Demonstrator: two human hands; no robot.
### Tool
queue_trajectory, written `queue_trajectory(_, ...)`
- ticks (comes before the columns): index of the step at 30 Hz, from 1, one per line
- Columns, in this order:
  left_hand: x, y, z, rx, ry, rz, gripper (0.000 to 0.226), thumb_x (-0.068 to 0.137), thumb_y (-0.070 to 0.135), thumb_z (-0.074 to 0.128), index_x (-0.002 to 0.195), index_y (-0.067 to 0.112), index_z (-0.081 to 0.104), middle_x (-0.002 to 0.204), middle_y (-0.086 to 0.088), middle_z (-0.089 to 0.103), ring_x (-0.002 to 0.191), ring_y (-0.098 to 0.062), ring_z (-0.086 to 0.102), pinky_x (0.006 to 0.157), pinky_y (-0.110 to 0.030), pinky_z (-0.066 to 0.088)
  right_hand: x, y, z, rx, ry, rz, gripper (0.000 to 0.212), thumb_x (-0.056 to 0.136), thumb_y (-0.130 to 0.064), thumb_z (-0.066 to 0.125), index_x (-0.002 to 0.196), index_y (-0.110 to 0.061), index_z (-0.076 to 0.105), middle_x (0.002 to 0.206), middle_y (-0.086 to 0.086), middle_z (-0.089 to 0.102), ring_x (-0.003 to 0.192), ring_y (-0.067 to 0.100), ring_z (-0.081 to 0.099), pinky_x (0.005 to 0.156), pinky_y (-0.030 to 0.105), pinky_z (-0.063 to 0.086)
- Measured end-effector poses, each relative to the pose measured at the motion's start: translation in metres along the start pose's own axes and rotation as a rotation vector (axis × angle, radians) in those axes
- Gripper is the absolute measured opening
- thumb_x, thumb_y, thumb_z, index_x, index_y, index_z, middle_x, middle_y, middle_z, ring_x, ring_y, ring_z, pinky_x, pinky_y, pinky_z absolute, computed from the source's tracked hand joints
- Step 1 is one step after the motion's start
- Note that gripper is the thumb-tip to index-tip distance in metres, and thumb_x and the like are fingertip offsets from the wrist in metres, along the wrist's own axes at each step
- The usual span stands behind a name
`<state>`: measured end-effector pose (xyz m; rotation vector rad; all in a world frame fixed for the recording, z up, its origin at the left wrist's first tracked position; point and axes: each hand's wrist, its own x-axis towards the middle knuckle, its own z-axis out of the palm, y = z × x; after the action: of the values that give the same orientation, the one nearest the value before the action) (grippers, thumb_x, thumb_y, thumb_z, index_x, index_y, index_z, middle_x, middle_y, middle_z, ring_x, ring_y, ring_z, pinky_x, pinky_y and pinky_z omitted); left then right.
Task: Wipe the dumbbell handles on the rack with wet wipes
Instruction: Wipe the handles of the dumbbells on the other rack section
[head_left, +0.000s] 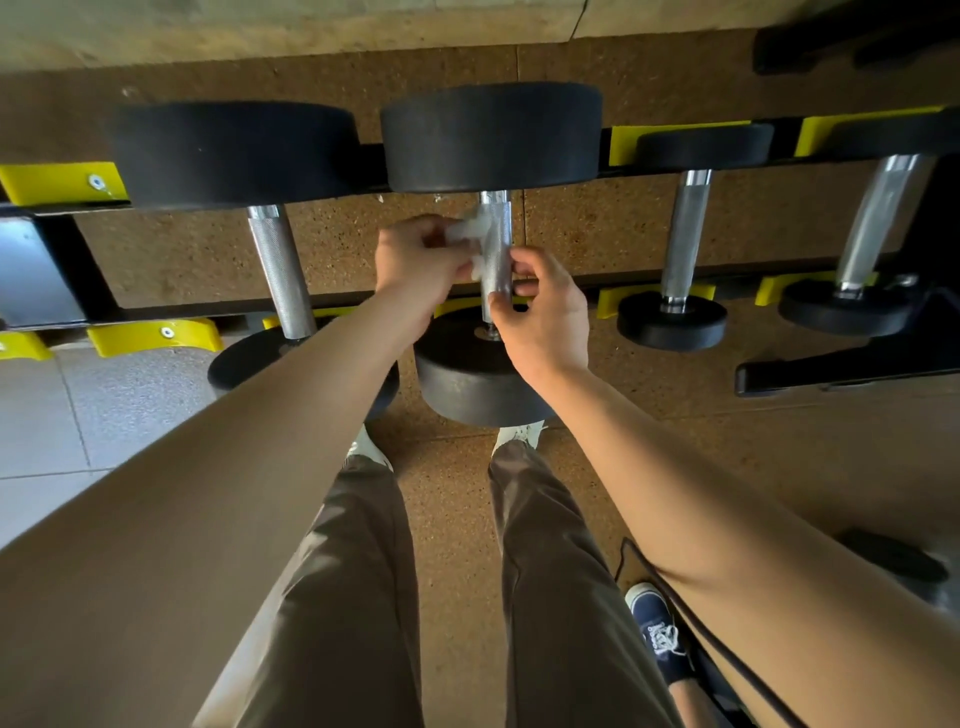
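We look down on the rack (639, 283), whose black rails carry yellow cradles (156, 335) with four dumbbells lying across them. Our hands meet at the middle dumbbell (491, 137), the one right in front of us, and both work on its knurled steel handle (496, 254). Our left hand (415, 262) has its fingers curled together, pinching a crumpled white wet wipe (461, 231) and pressing it to the left side of the handle near the far weight. A second scrap of white shows lower down, between that hand and the bar. Our right hand (545, 309) comes in from the other side, fingers bent round the right of the handle and thumb laid across its lower front; whether it also catches part of the wipe we cannot tell. The large dumbbell (234, 153) on the left and the two smaller dumbbells (685, 234) on the right lie untouched. Below we see our brown trousers (353, 597) over the speckled floor (457, 519), and someone's navy shoe (657, 631) at lower right.
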<state>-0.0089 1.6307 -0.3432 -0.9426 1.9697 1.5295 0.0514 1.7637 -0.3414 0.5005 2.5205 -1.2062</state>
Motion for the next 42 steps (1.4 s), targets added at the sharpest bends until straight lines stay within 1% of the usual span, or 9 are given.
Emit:
queue_trajectory(5,-0.016,-0.027,0.004,0.359,-0.103,-0.099,0.015,0.079,0.007,0.080,0.081,0.021,0.073,0.085,-0.005,0.076,0.078,-0.018,0.076,0.072,-0.036,0.064,0.002,0.000,0.001,-0.006,-0.001,0.011,0.042,0.085,-0.025,0.074,0.125,-0.026,0.059,0.116,-0.010,0.065,0.095,0.007,0.065,0.078,0.034,0.059)
queue_trajectory(8,-0.025,-0.033,-0.004,0.434,-0.146,-0.036,0.010,0.082,0.018,0.076,0.075,0.023,0.071,0.083,-0.006,0.075,0.081,-0.021,0.074,0.076,-0.039,0.063,0.001,-0.001,0.000,0.017,-0.009,0.016,0.043,0.084,-0.022,0.074,0.125,-0.026,0.059,0.117,-0.010,0.065,0.097,0.009,0.064,0.082,0.035,0.058)
queue_trajectory(14,-0.039,-0.011,-0.004,0.130,-0.308,0.115,0.010,0.095,0.020,0.069,0.100,0.013,0.074,0.094,-0.005,0.075,0.075,-0.004,0.070,0.067,-0.016,0.055,0.002,-0.006,-0.011,0.258,-0.045,0.084,0.047,0.085,-0.017,0.073,0.130,-0.022,0.059,0.118,-0.006,0.068,0.097,0.007,0.068,0.082,0.027,0.059)
queue_trajectory(17,-0.038,-0.004,0.003,-0.011,-0.228,0.065,0.009,0.097,0.024,0.067,0.093,0.018,0.072,0.091,0.000,0.074,0.073,-0.001,0.070,0.068,-0.017,0.054,0.000,-0.007,-0.024,0.423,-0.113,0.118,0.047,0.085,-0.005,0.066,0.129,-0.020,0.062,0.113,-0.003,0.071,0.096,0.006,0.070,0.077,0.021,0.058)
queue_trajectory(22,-0.030,-0.003,0.006,-0.208,-0.206,-0.040,0.018,0.093,0.027,0.073,0.098,0.009,0.071,0.099,-0.012,0.077,0.090,-0.024,0.076,0.082,-0.038,0.062,0.002,-0.009,-0.035,0.486,-0.236,0.133,0.034,0.080,-0.006,0.079,0.111,-0.016,0.069,0.098,0.004,0.075,0.086,0.015,0.073,0.074,0.032,0.062)
queue_trajectory(27,-0.025,0.004,-0.001,-0.285,-0.133,-0.083,0.026,0.087,0.035,0.078,0.090,0.014,0.064,0.085,-0.001,0.072,0.066,-0.010,0.065,0.067,-0.025,0.056,0.024,-0.013,-0.038,0.559,-0.121,0.198,0.005,0.093,-0.005,0.067,0.096,-0.006,0.071,0.084,0.014,0.073,0.068,0.019,0.071,0.066,0.032,0.060)
queue_trajectory(30,-0.017,0.009,-0.012,-0.439,-0.168,-0.134,0.024,0.086,0.023,0.079,0.099,0.008,0.065,0.078,-0.002,0.071,0.062,-0.009,0.063,0.060,-0.022,0.054,0.042,-0.016,-0.037,0.579,-0.061,0.235,0.007,0.091,-0.003,0.069,0.093,-0.008,0.073,0.086,0.013,0.074,0.070,0.019,0.073,0.066,0.030,0.060)
queue_trajectory(36,-0.006,0.016,-0.017,-0.916,0.007,-0.335,0.037,0.082,-0.004,0.075,0.114,0.005,0.060,0.105,-0.020,0.075,0.086,-0.024,0.077,0.074,-0.029,0.063,0.061,-0.037,-0.021,0.661,0.046,0.326,0.017,0.080,0.002,0.076,0.077,-0.014,0.073,0.074,0.001,0.073,0.060,0.006,0.063,0.059,0.020,0.050)
queue_trajectory(42,-0.005,0.013,0.016,-0.358,-0.007,-0.219,0.026,0.079,0.025,0.085,0.100,0.017,0.072,0.083,0.003,0.073,0.066,-0.007,0.054,0.057,-0.020,0.048,0.073,-0.015,-0.020,0.687,0.255,0.580,0.009,0.089,-0.008,0.068,0.089,-0.016,0.072,0.101,0.001,0.072,0.089,0.016,0.065,0.078,0.027,0.053)
